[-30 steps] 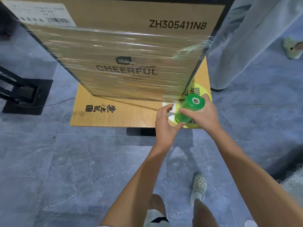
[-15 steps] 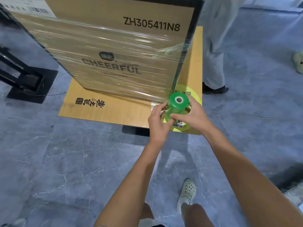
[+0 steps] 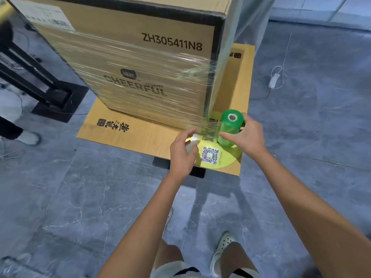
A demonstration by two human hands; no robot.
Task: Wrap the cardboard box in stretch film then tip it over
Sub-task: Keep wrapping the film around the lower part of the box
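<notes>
Cardboard box [image 3: 140, 47] stands upright at 12 o'clock on a flat cardboard sheet [image 3: 140, 135] laid on the grey floor [image 3: 80, 197]. Stretch film [image 3: 130, 77] covers the mid and lower band of the front face in several overlapping turns, bunched greenish at the rt edge. The top strip w/ the printed code is bare.

Right hand [image 3: 248, 137] grips the green film roll [image 3: 229, 127], fingers [image 3: 225, 135] curled round it. The roll is upright, low by the box's near rt corner, abt 5 o'clock of the box, above a yellow-green QR sticker [image 3: 222, 159]. A taut strip runs from roll to corner. Left hand [image 3: 180, 155] sits at 9 o'clock of the roll, fingers half curled near that strip. It's blurred, so can't tell if it pinches film.

Progress, as I judge it: wrapping well along, prob in its last turns. Left to do: maybe the top band, then tear film off, smooth the tail down, tip the box over. Not yet tipped.
</notes>
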